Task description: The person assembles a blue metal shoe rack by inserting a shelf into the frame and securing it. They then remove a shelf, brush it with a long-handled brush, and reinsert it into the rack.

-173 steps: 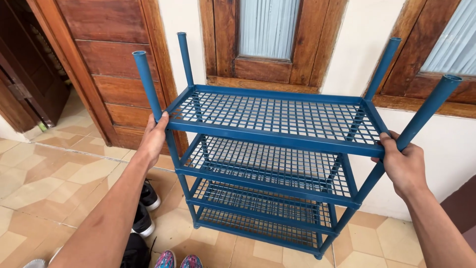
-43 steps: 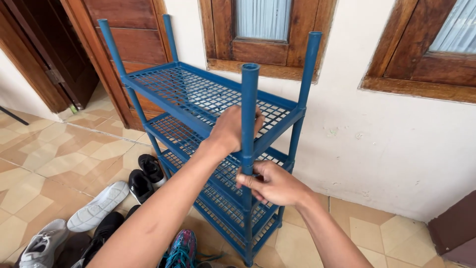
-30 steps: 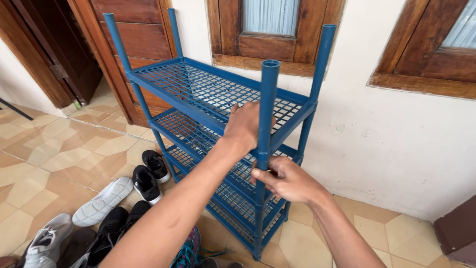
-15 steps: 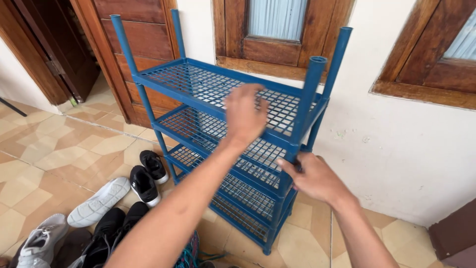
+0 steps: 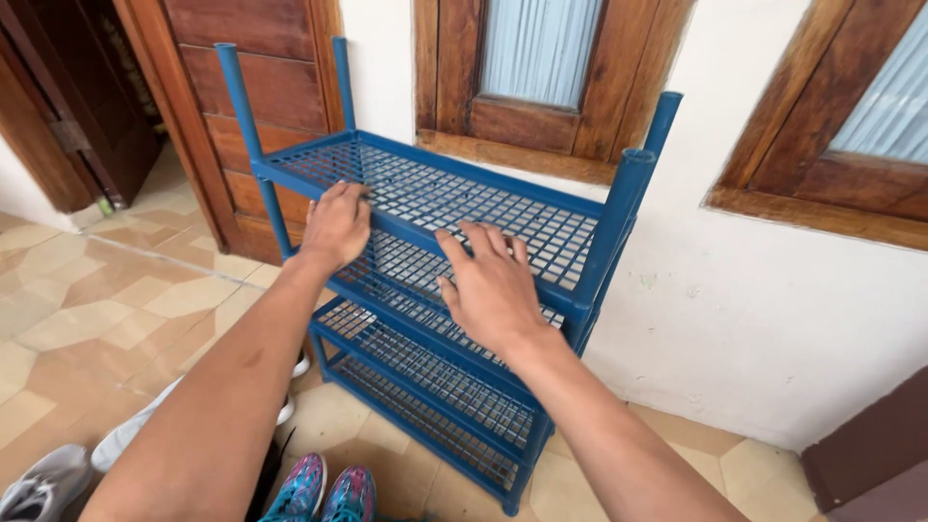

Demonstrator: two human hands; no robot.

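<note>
Both hands are pressing down on the blue rack's (image 5: 454, 203) top shelf by the wall: left hand (image 5: 335, 224) curling fingers over the front edge, right hand (image 5: 493, 285) lying flat, fingers spread, probably steadying it.

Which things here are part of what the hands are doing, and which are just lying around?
In hand:
- blue rack, top grid shelf
- left hand on its front rail
- right hand flat on the same edge

Lying about:
- colourful shoes
- white shoe
- grey shoe
- wooden door
</note>
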